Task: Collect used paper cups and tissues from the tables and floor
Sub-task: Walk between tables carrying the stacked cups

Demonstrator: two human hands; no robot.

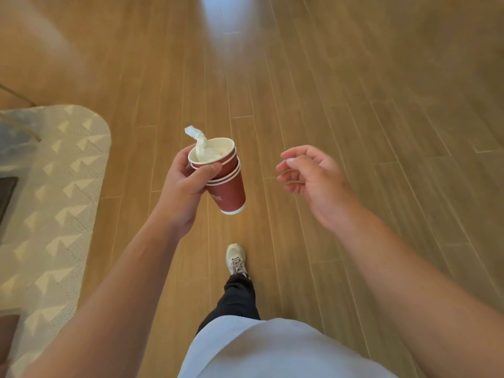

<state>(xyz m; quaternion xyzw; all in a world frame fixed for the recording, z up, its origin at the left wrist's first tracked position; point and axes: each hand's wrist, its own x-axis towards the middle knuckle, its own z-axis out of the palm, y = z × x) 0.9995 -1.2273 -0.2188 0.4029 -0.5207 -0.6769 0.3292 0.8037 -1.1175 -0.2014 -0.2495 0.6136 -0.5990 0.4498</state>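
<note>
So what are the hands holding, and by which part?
The left hand grips a stack of red paper cups near the rims, a tissue tucked inside. The right hand holds nothing.

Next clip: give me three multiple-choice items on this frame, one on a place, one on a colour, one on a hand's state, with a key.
1. Where is the tissue?
A. on the floor
B. sticking out of the top cup
C. in the right hand

2. What colour are the cups outside?
A. red
B. blue
C. green

3. How is the right hand?
A. gripping a cup
B. pinching a tissue
C. loosely curled, holding nothing

Key: 1 B, the tissue rises from the mouth of the top cup in the stack; 2 A, the nested cups have red walls with white rims; 3 C, the right hand hangs over the floor with nothing in it, while the left hand grips the cups.
</note>
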